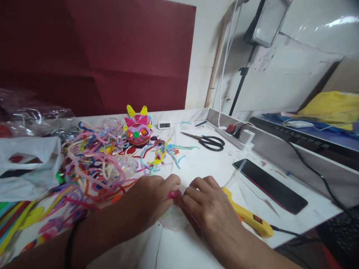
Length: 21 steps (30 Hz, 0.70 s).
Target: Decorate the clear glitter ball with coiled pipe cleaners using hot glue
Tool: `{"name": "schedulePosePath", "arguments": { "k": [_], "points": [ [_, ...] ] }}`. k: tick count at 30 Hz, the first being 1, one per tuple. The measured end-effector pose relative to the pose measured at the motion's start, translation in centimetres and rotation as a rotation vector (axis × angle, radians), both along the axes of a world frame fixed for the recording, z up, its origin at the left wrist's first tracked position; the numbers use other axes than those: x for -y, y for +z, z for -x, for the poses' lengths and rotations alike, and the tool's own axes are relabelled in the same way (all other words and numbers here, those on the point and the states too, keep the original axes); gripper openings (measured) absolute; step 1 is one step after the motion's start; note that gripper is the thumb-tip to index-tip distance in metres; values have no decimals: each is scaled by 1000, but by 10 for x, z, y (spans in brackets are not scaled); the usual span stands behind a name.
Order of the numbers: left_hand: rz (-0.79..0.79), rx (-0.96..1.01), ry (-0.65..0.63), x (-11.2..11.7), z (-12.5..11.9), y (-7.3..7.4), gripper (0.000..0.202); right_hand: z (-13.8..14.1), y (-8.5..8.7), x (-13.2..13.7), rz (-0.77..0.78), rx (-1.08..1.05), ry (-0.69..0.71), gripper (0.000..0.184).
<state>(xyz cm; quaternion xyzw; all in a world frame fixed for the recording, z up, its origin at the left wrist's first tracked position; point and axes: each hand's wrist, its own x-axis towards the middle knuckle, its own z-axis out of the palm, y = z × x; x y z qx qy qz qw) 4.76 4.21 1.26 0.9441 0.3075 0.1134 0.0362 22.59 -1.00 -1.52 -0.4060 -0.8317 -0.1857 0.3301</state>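
Both hands together, low centre, over the white tabletop [196,164]. Left hand [159,192]: narrow pinch on a small magenta piece [174,195], too blurred to name better. It sits between my 2 hands, with a clear, roundish plastic thing [173,220] just below. Right hand [206,205]: curled in at the magenta piece's right edge; can't tell if clamped on it or only touching. Yellow hot-glue gun [254,219] just right of that hand, black smartphone [270,186] beyond. Black-handled scissors [203,140] farther back. Pipe-cleaner pile [94,155] on my left, yellow-eared animal-head figure [137,131] behind it
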Motion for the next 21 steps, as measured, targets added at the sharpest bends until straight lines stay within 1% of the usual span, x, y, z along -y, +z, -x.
{"name": "schedulePosePath", "arguments": {
  "k": [6,12,17,19,21],
  "points": [
    [-29,-11,32,3,-2,-5,18,4,-1,3,-4,-14,-31,36],
    [-47,3,19,3,-1,-5,15,6,-4,5,-9,-19,-54,32],
    [-36,-31,8,-1,0,-6,13,2,-4,7,104,-61,-25,26],
    [-48,-55,9,-2,1,-9,15,0,-2,8,180,-96,-20,23],
    [-72,-57,9,-4,1,-12,16,-3,3,10,292,-116,-22,22]
  ]
}}
